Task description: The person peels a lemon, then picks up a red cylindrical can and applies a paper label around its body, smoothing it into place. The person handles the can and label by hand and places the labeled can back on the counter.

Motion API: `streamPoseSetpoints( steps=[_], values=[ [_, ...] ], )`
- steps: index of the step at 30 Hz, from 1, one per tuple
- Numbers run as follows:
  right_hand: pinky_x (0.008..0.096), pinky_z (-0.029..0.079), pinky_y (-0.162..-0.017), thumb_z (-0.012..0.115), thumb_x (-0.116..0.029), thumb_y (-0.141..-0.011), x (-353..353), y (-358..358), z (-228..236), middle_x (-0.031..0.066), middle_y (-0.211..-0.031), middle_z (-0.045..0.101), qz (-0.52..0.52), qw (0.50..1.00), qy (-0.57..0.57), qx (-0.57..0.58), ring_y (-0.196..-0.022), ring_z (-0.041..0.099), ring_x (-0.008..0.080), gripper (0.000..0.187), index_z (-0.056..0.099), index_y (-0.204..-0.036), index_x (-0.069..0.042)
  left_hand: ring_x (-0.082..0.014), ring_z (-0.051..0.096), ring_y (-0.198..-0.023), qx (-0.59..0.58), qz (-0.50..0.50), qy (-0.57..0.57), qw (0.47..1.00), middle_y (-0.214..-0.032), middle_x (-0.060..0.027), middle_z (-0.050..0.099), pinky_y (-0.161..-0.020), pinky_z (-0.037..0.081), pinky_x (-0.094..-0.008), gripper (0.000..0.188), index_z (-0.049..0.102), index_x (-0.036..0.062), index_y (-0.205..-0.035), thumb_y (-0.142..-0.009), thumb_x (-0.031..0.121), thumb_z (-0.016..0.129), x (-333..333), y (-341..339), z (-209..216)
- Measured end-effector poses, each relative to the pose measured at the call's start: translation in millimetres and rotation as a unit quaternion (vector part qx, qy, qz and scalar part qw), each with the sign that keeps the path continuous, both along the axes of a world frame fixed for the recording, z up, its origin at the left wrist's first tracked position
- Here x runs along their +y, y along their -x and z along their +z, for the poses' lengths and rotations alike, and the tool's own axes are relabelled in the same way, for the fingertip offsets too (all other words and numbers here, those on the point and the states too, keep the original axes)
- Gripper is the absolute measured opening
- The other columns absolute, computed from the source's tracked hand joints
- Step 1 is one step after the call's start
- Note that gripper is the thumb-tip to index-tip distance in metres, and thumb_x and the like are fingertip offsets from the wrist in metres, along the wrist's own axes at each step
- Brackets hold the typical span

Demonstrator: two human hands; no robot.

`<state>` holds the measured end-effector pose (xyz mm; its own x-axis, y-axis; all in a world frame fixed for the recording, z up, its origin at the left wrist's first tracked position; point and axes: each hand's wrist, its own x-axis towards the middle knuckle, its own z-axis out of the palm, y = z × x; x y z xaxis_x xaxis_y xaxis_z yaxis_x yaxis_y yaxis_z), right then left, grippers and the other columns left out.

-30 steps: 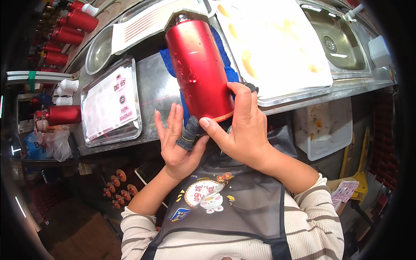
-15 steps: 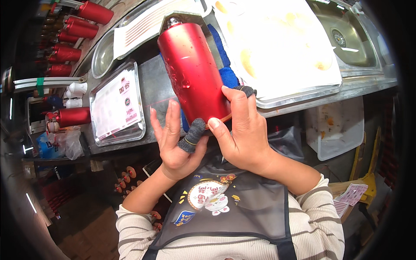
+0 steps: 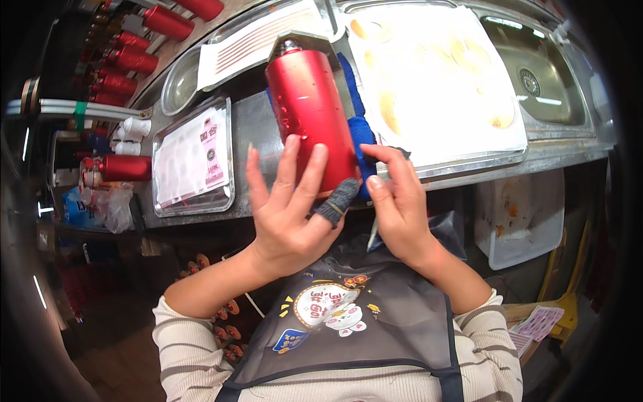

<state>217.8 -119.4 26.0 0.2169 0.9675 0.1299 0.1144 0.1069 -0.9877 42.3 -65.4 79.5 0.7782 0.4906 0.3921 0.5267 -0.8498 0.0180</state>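
Both hands on a red metal cylinder at the bench edge.
The left hand (image 3: 289,224), fingers spread, presses the red metal cylinder (image 3: 310,120); its thumb wears a grey sleeve. At 3 o'clock, the right hand (image 3: 400,208) pinches a thin blade beside a blue cloth (image 3: 360,130) on the steel bench (image 3: 251,127).

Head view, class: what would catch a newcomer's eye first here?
The big red cylinder at centre stands out, tilted over the steel counter. The left hand, its thumb in a grey sleeve, presses against its lower end, while the right hand is beside it. Behind lies a stained white sheet on a tray.
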Motion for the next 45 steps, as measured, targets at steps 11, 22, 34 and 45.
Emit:
streamPoseSetpoints(
  steps=[11,22,34,45],
  values=[
    [0.0356,0.047,-0.053,0.063,0.0,-0.081,-25,-7,-9,0.0101,-0.078,0.064,-0.012,0.957,-0.226,-0.182,-0.058,0.058,0.0249,0.033,0.065,-0.113,-0.002,-0.0386,0.042,-0.14,-0.099,0.057,0.072,0.991,-0.142,-0.0247,0.051,-0.117,0.011,-0.0606,0.054,0.071,0.0026,-0.114,-0.061,0.002,0.075,-6,25,-17],
    [0.0243,0.043,-0.05,0.06,0.004,-0.086,-43,8,1,0.0124,-0.1,0.067,0.032,0.989,-0.085,-0.119,-0.056,0.056,0.0107,0.023,0.061,-0.109,0.006,-0.0361,0.046,-0.136,-0.063,0.01,0.028,0.998,-0.14,-0.0184,0.054,-0.11,0.023,-0.0676,0.057,0.061,-0.0024,-0.124,-0.073,0.019,0.074,19,-19,-17],
    [0.0183,0.043,-0.06,0.059,0.004,-0.088,-43,11,2,0.0051,-0.1,0.062,-0.005,0.997,0.043,-0.066,-0.069,0.054,0.0035,0.024,0.06,-0.111,0.004,-0.0507,0.047,-0.127,-0.301,0.079,0.218,0.925,-0.139,-0.0302,0.048,-0.115,0.029,-0.0526,0.077,0.039,-0.0076,-0.142,-0.081,0.021,0.077,-1,18,-68],
    [0.0267,0.043,-0.051,0.068,0.004,-0.078,-37,-3,18,0.0092,-0.081,0.066,0.032,0.95,-0.129,-0.283,-0.054,0.055,0.0156,0.025,0.066,-0.103,0.0,-0.0325,0.055,-0.125,-0.487,0.108,0.396,0.771,-0.127,-0.0225,0.06,-0.113,0.031,-0.0435,0.061,0.048,-0.0066,-0.132,-0.087,0.025,0.073,-11,-3,-45]
  ],
)
